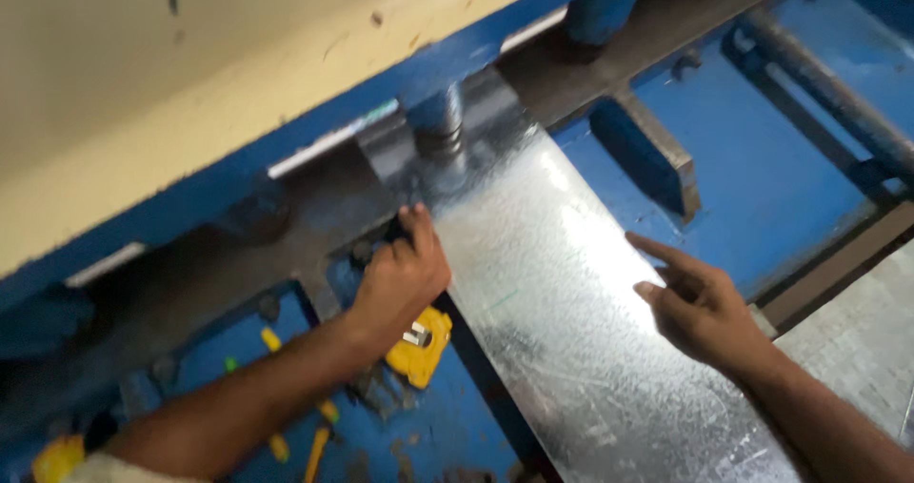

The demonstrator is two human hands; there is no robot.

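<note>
A blue steel machine bed (762, 178) carries a long shiny galvanized metal sheet (571, 331); the left hand (405, 278) curls closed on the sheet's left edge, the right hand (700, 302) hovers open, forefinger pointing, beside a yellow tape measure (421, 345)

We see a long galvanised steel sheet (562, 331), silvery grey with a mottled spangle pattern, lying on the deep blue painted machine bed (762, 169). Above runs a cream-coloured machine housing (190, 74), flecked with dark chips. A bright yellow tape measure (421, 345) shows black details.
</note>
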